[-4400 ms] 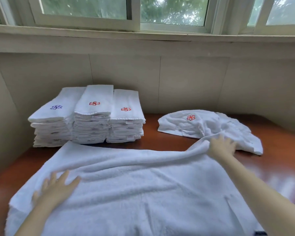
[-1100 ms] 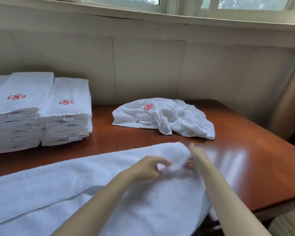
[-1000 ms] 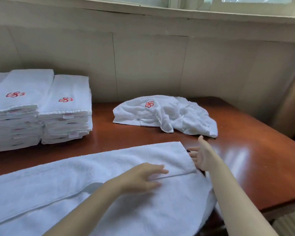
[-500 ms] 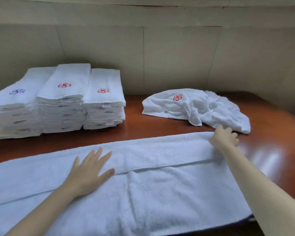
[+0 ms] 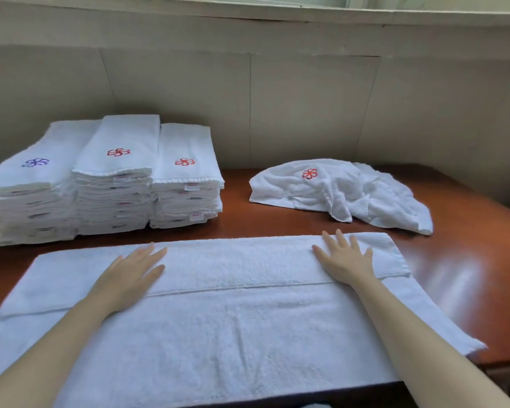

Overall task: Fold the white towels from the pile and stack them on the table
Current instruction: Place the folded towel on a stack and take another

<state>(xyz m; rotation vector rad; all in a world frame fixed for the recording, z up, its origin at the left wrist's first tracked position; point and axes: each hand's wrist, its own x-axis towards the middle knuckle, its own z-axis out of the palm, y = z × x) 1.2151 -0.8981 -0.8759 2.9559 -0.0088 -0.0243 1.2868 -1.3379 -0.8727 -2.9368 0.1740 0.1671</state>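
Note:
A large white towel point(image 5: 236, 319) lies spread across the front of the brown table point(image 5: 465, 260), its far strip folded toward me. My left hand point(image 5: 130, 278) presses flat on the folded strip at the left, fingers straight. My right hand point(image 5: 345, 260) presses flat on the same strip at the right, fingers spread. Three stacks of folded white towels point(image 5: 115, 184) with flower emblems stand at the back left. A crumpled white towel point(image 5: 342, 192) with a red flower lies at the back right.
A pale panelled wall point(image 5: 306, 107) closes the table's far side, with a window ledge above. The table's right edge drops off near the towel's right corner. Bare wood shows between the spread towel and the stacks.
Both hands left the towel's right corner. My left hand slid left along the folded strip, my right hand opened flat on it. The view swung back to the left.

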